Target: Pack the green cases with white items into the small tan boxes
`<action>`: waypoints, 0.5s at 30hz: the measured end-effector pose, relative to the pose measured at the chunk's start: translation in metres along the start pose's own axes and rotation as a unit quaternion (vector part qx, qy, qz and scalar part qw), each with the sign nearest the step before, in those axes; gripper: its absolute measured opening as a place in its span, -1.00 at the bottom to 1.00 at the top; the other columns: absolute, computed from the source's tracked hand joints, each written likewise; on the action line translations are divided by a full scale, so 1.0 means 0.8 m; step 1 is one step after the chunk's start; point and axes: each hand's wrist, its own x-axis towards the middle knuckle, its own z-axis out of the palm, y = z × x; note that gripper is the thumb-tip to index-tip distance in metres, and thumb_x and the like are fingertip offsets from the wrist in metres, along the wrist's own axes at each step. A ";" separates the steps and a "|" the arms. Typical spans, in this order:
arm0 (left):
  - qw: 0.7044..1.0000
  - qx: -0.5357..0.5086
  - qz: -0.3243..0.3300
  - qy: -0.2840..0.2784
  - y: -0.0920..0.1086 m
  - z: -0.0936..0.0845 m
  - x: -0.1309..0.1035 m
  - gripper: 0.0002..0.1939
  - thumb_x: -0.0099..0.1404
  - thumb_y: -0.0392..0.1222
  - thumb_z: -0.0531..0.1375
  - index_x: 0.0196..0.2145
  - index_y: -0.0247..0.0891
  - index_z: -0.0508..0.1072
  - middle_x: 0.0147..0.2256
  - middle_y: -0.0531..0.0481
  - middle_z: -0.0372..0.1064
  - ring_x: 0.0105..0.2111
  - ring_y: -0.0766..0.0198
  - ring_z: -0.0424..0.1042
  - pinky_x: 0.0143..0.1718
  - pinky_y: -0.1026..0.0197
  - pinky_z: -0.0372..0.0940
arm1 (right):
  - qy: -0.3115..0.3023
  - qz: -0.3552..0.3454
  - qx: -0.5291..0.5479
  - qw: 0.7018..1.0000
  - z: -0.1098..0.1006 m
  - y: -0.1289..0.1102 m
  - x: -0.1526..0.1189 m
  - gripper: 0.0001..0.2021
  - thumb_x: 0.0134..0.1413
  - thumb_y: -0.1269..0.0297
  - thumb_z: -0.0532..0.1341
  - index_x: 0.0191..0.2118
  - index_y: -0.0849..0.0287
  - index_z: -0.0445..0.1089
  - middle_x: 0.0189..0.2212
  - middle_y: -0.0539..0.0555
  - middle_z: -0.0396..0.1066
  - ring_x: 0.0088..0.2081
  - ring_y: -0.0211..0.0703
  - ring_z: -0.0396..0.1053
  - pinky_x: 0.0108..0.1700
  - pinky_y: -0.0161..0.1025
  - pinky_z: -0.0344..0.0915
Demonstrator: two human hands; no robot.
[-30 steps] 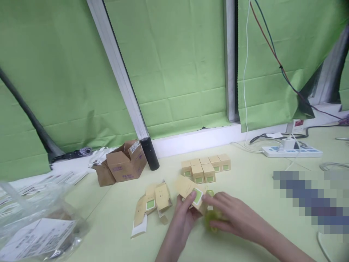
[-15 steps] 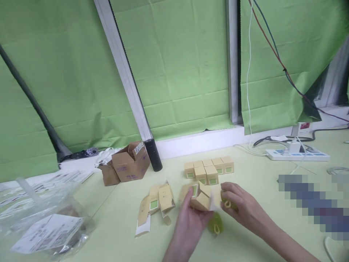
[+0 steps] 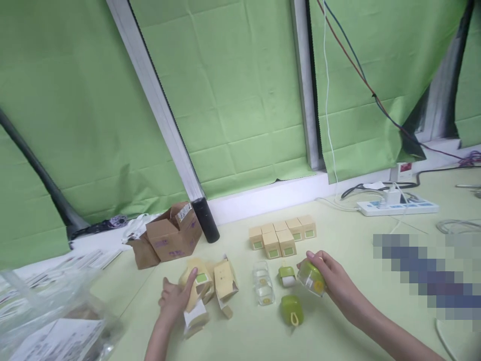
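Green-topped container (image 3: 310,277) pinched in our right hand (image 3: 332,275); left hand (image 3: 175,297) part-open at carton (image 3: 202,279), hold unclear. Probably unpacking; next wants gentle set-down.

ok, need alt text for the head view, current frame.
A person's right hand holds a green-topped clear jar over a pale table, while the left hand is at a group of opened boxes. Between the hands sit clear containers and two green items; small boxes stand clustered behind.
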 end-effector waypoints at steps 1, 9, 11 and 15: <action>0.999 0.013 0.000 0.030 0.009 0.005 -0.007 -0.05 0.06 0.07 0.13 0.13 -0.78 -0.14 0.08 -0.80 -0.06 0.14 -0.45 -0.05 0.03 -0.36 -0.09 | -0.010 -0.004 0.007 1.000 -0.002 0.001 0.001 -0.59 -0.11 -0.12 0.21 -0.56 0.12 0.16 -0.45 0.05 0.46 -0.37 -0.06 0.40 -0.40 -0.22 0.27; 0.858 -0.261 0.178 -0.405 0.102 0.057 -0.179 -0.07 -0.08 -0.03 0.33 0.20 -0.10 0.00 0.10 -0.22 0.15 0.03 -0.09 0.22 -0.03 -0.09 0.19 | -0.117 -0.108 -0.038 0.986 0.011 0.022 -0.013 -0.59 -0.05 -0.06 0.21 -0.59 0.13 0.10 -0.49 -0.02 0.25 -0.41 -0.16 0.30 -0.36 -0.26 0.26; 0.842 -0.273 0.171 -0.433 0.105 0.067 -0.205 -0.06 -0.08 -0.10 0.33 0.21 -0.14 -0.02 0.00 -0.17 0.26 -0.02 0.01 0.27 0.00 0.00 0.17 | -0.135 -0.141 -0.059 0.979 0.016 0.028 -0.017 -0.59 -0.04 -0.04 0.21 -0.60 0.13 0.08 -0.52 -0.06 0.16 -0.46 -0.22 0.23 -0.38 -0.27 0.24; 0.863 -0.228 0.172 -0.416 0.072 0.071 -0.207 -0.08 -0.06 -0.26 0.27 0.22 -0.21 -0.05 -0.19 -0.09 0.33 -0.16 0.10 0.33 -0.02 0.07 0.18 | -0.103 -0.172 -0.105 0.974 0.014 0.026 -0.020 -0.60 0.03 -0.01 0.15 -0.59 0.12 0.01 -0.54 -0.09 0.07 -0.49 -0.26 0.14 -0.42 -0.31 0.19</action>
